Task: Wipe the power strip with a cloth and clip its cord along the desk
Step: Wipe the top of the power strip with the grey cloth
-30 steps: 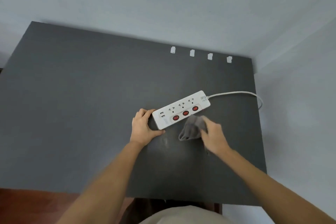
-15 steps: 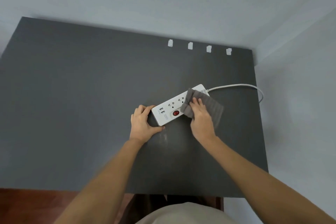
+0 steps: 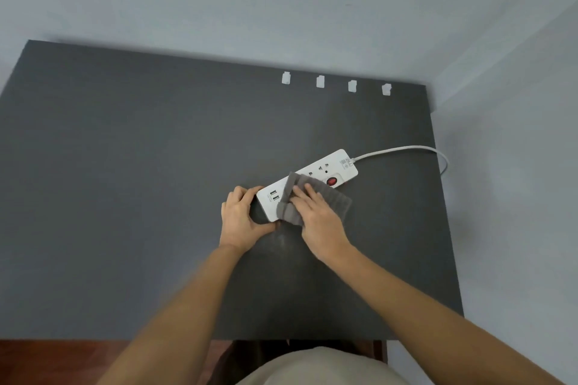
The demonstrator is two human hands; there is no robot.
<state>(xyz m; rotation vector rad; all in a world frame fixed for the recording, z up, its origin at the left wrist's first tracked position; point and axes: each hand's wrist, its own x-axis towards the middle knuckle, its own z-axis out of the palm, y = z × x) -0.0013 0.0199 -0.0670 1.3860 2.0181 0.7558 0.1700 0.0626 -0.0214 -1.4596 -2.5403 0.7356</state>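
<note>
The power strip (image 3: 316,180) looks like smooth white plastic with a slight sheen, and its cord (image 3: 403,150) has a smooth pale plastic jacket. The cloth (image 3: 325,200) is a grey ribbed fabric, soft and matt. The desk (image 3: 140,197) top is a dark grey matt surface, and the four clips (image 3: 320,81) near its far edge look like white plastic.

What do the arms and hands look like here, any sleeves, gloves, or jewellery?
Both forearms are bare right to the frame edge: no sleeves in view. The left hand and right hand have no gloves, and no rings, watch or bands are visible. Fingernails look short and plain.
</note>
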